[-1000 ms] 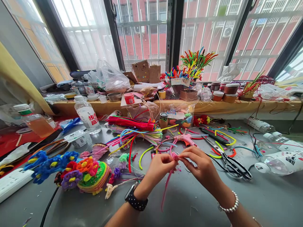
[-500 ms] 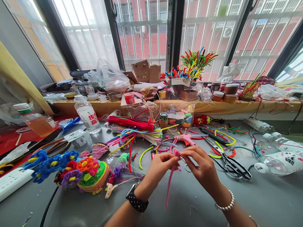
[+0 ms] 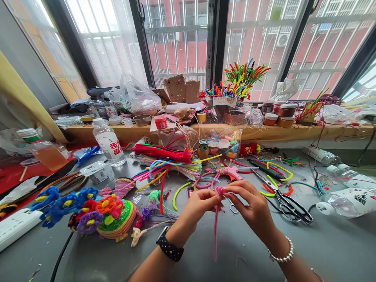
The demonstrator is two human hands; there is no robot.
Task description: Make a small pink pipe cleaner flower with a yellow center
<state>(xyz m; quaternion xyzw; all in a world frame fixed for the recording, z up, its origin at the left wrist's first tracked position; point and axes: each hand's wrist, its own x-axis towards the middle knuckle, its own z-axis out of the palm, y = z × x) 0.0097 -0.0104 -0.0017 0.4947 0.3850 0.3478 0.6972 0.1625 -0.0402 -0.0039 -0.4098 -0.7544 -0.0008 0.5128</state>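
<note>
Between my fingertips is a pink pipe cleaner point(image 3: 216, 235), coiled into a small bud-like knot at the top, with its long tail hanging down over the table. My left hand point(image 3: 197, 207) pinches the knot from the left, thumb and index finger together. From the right, my right hand point(image 3: 249, 203) grips the same knot between thumb and fingers. Just behind the hands lies a pink glue gun point(image 3: 230, 171). Black-handled scissors point(image 3: 289, 203) rest right of my right hand. The inner fingertips are partly hidden by the knot.
A bundle of pipe cleaners point(image 3: 164, 152) lies behind my left hand. At left stands a basket of fuzzy flowers point(image 3: 117, 223) beside a blue flower cluster point(image 3: 63, 203). Plastic bottles point(image 3: 349, 201) lie at right; another bottle point(image 3: 108, 143) stands back left. Jars and craft materials crowd the windowsill point(image 3: 264, 135).
The hanging tail of the pink pipe cleaner has swung right and now hangs nearly straight. My right fingers have shifted slightly on the knot; both hands stay in nearly the same place.
</note>
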